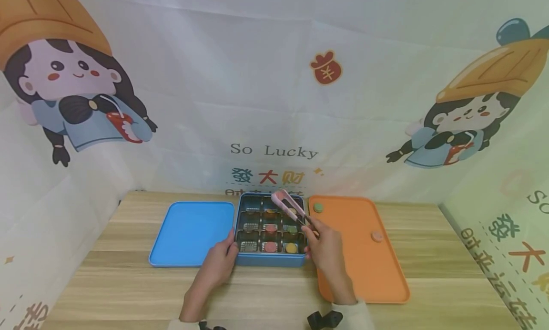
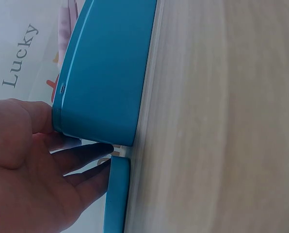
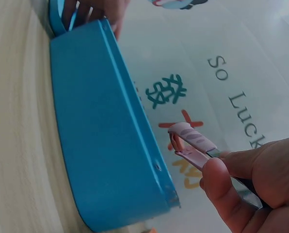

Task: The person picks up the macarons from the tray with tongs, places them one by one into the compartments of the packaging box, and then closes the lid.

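A blue tin box (image 1: 271,260) stands on the table with a dark divided insert inside. Several small round cookies lie in its compartments, among them a pink cookie (image 1: 270,247) and a yellow cookie (image 1: 291,248). My left hand (image 1: 220,258) holds the box at its front left corner; in the left wrist view the thumb is at the rim and the fingers lie along the side. My right hand (image 1: 327,246) grips tongs (image 3: 195,141) with pink tips, raised above the box's right part. Something reddish shows between the tips; I cannot tell what.
Left of the box lies a flat blue lid (image 1: 193,234), close against it. An orange tray (image 1: 360,268) lies to the right, bearing a green cookie (image 1: 318,207) and a pale pink cookie (image 1: 377,236). A printed cloth (image 1: 206,82) hangs behind the wooden table (image 1: 266,296).
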Demonstrator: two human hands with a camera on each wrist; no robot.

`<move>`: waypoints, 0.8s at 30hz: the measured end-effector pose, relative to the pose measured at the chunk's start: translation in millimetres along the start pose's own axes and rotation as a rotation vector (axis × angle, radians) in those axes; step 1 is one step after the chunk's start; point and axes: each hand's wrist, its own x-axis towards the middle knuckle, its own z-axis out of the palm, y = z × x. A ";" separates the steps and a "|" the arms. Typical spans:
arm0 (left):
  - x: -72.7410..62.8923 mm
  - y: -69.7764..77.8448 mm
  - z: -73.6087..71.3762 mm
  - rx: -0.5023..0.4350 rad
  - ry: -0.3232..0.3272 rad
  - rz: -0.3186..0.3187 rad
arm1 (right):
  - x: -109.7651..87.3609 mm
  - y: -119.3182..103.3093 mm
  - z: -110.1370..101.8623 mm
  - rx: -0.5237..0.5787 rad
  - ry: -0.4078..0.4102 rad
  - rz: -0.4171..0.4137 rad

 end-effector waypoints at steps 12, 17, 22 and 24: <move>-0.1 1.1 0.4 0.001 0.004 0.008 | -7.7 -2.4 21.5 -0.042 -0.089 -0.109; -0.1 0.8 0.4 0.005 0.005 0.004 | -9.4 -2.9 25.2 -0.019 -0.103 -0.090; 0.3 -0.1 0.9 0.006 0.009 0.003 | -10.6 -4.0 26.6 -0.004 -0.104 -0.073; 0.5 -0.4 1.0 0.007 0.010 0.005 | -10.6 -4.3 26.9 -0.006 -0.103 -0.072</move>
